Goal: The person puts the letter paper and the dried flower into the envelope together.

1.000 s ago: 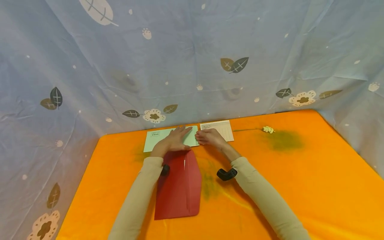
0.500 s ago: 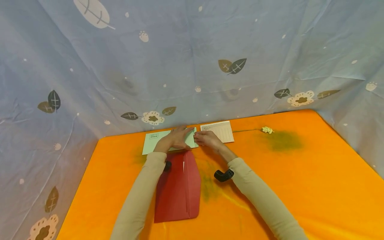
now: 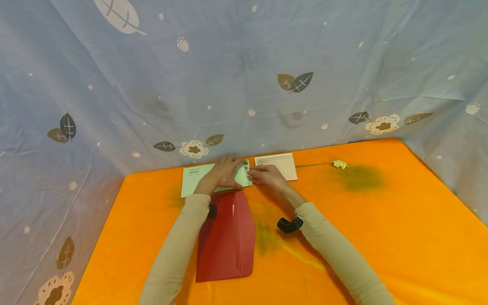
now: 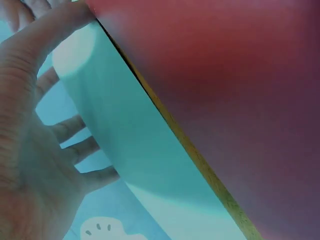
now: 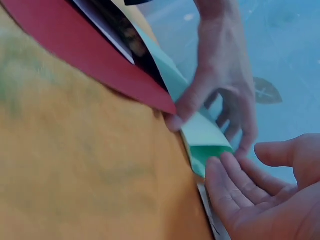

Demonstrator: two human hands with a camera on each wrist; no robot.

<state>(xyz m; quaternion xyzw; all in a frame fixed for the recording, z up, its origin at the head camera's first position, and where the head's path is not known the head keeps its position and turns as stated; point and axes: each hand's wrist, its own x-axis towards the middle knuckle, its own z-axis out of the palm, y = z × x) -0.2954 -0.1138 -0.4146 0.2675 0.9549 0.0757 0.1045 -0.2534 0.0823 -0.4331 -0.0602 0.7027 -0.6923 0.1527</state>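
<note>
A pale green envelope (image 3: 196,181) lies along the back of the table, and its right-hand mouth gapes in the right wrist view (image 5: 210,151). Across it my left hand (image 3: 223,173) holds it by its two long edges, thumb on the near edge and fingers on the far one. My right hand (image 3: 268,176) has its fairly straight fingertips right at the mouth and flap, thumb held apart. Nearer the body, under the left wrist, lies a red envelope (image 3: 221,245) with its flap unfolded to the right and a sliver of white paper (image 5: 112,30) showing inside.
Lined paper cards (image 3: 286,165) lie just right of the green envelope. Beyond them is a yellow flower (image 3: 340,164) on a thin stem. A patterned blue cloth (image 3: 244,84) hangs directly behind the orange table cover (image 3: 381,237).
The left hand has arched over the green envelope, whose right end now shows a gap. The right fingers have shifted slightly at that end. The red envelope stays put.
</note>
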